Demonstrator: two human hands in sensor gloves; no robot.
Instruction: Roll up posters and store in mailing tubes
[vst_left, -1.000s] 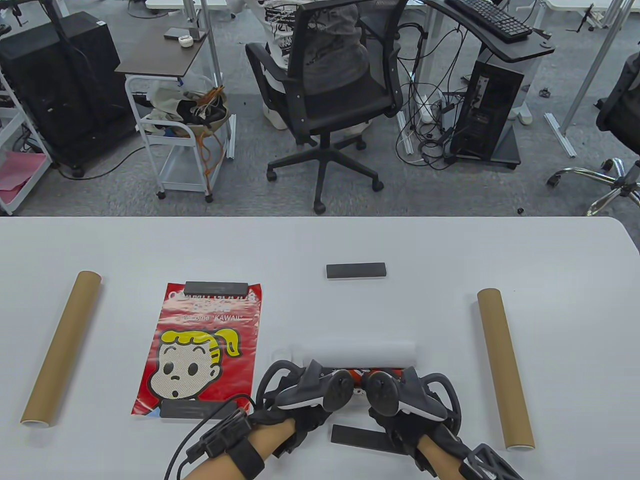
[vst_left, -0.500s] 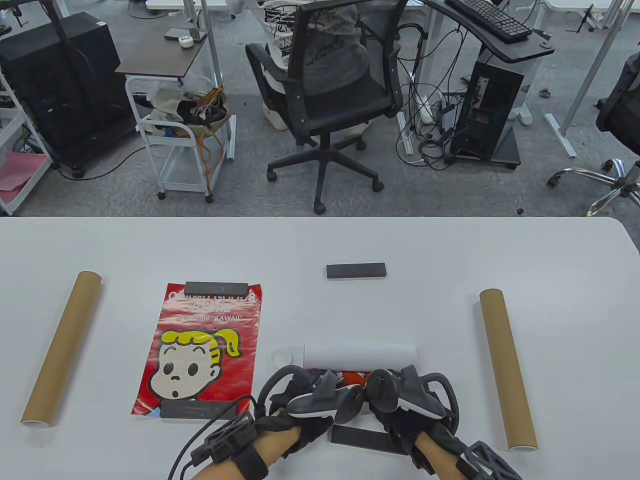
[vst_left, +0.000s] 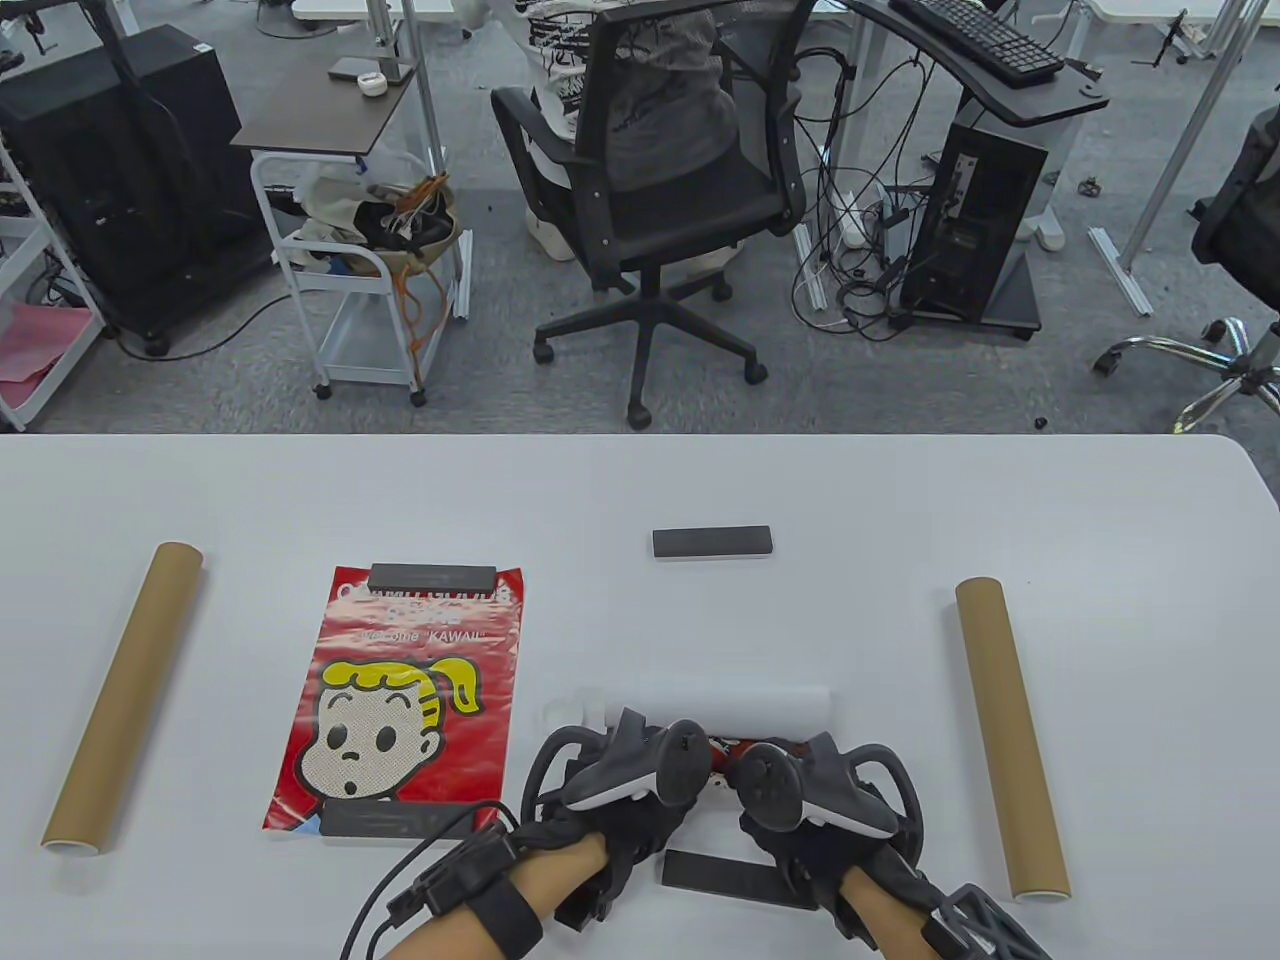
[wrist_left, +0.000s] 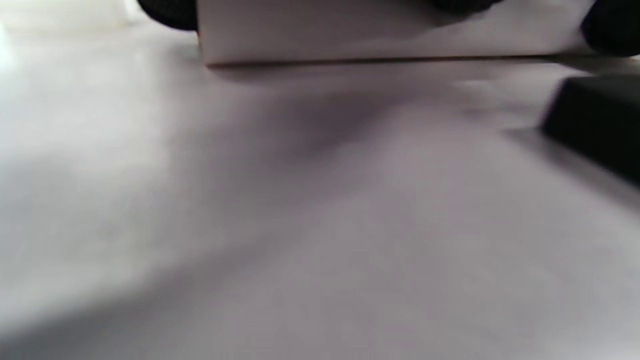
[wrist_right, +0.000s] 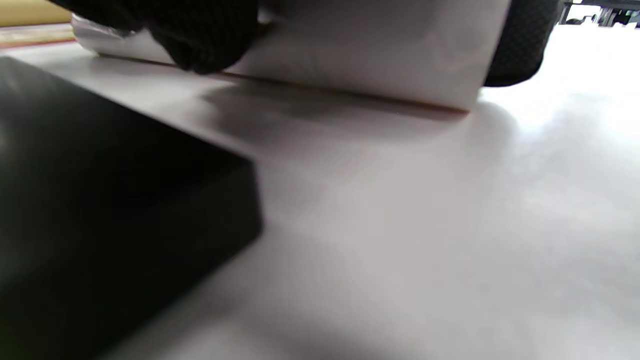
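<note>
Near front edge of worktop (vst_left: 900, 480): rolled poster (vst_left: 730, 708), white side out, long axis left to right, just beyond both hands.
Left hand (vst_left: 620, 790): I have its fingers (wrist_left: 167, 10) on the roll's left end, palm down.
Right hand (vst_left: 810, 795): fingers (wrist_right: 200, 35) draped over the right part; both equally near.
Grip: pressing; wrap hidden.
Nearest tube (vst_left: 1010, 735): right side, long axis running away from me.
Flat poster (vst_left: 405, 690): left, weighted by dark bars (vst_left: 432, 575).
</note>
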